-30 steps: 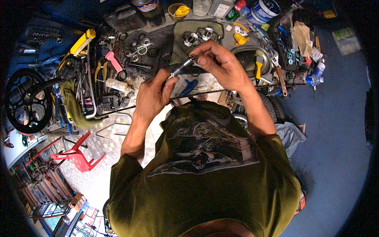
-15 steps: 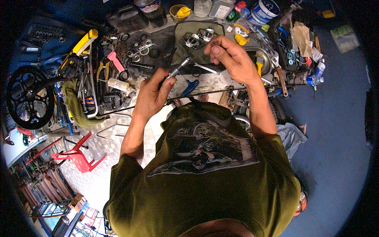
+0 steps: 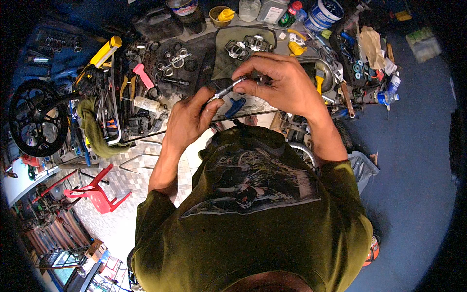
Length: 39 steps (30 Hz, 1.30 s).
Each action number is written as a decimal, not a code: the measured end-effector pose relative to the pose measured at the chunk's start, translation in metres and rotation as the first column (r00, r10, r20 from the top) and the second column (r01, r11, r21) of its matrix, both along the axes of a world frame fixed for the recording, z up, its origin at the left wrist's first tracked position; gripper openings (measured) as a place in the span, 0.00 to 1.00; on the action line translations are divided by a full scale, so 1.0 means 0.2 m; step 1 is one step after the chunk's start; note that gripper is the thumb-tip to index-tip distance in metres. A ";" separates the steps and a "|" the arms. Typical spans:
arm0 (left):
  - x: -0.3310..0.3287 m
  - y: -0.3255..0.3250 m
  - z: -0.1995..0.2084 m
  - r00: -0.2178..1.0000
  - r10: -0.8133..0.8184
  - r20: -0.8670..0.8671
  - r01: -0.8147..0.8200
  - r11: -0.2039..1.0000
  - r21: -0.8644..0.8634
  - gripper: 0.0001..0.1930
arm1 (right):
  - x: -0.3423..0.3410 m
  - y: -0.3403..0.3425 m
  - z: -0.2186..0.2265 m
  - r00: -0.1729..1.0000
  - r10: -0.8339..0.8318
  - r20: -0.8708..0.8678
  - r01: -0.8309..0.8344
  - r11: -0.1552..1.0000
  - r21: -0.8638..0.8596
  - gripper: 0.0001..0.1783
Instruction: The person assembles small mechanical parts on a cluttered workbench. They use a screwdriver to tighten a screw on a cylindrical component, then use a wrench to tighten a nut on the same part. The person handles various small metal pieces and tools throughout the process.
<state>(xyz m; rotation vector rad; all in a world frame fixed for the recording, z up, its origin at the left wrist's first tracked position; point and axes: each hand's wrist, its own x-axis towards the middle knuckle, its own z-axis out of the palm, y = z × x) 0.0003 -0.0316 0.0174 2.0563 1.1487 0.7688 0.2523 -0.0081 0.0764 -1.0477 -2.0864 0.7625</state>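
Note:
My left hand (image 3: 189, 114) is closed round the lower end of a slim metal pedal axle (image 3: 224, 91), silver with a dark band. The axle slants up to the right, above the bench's front edge. At its upper end my right hand (image 3: 279, 82) pinches with thumb and fingertips. Something small and dark shows by the right fingers, too small to name. Under the hands lies a blue-handled T-shaped hex key (image 3: 235, 107). Two metal clipless pedals (image 3: 247, 47) rest on the green mat (image 3: 224, 36) beyond my right hand.
Rings and bearings (image 3: 177, 57) lie on a dark mat at left, beside a pink-handled tool (image 3: 142, 75) and pliers (image 3: 128, 87). Behind stand a yellow bowl (image 3: 214, 20), bottles and a white-blue tub (image 3: 323, 14). A yellow brush (image 3: 319, 81) and wrench (image 3: 347, 100) lie right.
My right hand has come down and left onto the upper end of the axle and now covers the open-end wrench on the bench. My left hand keeps its hold, shifted slightly.

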 end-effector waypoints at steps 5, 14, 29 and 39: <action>0.00 0.00 0.00 1.000 -0.013 0.017 0.013 1.000 0.012 0.11 | 0.00 0.01 0.01 0.998 0.057 -0.002 -0.057 0.998 0.026 0.12; 0.01 0.00 0.02 1.000 -0.016 -0.010 0.016 1.000 -0.023 0.12 | 0.03 0.00 0.03 0.991 -0.018 0.131 0.023 0.999 -0.034 0.15; 0.00 0.01 0.00 0.998 -0.021 0.057 0.024 0.998 -0.054 0.10 | 0.10 0.03 -0.04 0.985 0.033 -0.169 -0.062 0.983 -0.171 0.12; 0.00 -0.01 0.02 0.999 -0.028 0.035 0.031 0.997 -0.071 0.12 | 0.11 0.06 -0.09 0.971 0.176 -0.164 -0.199 0.971 -0.136 0.13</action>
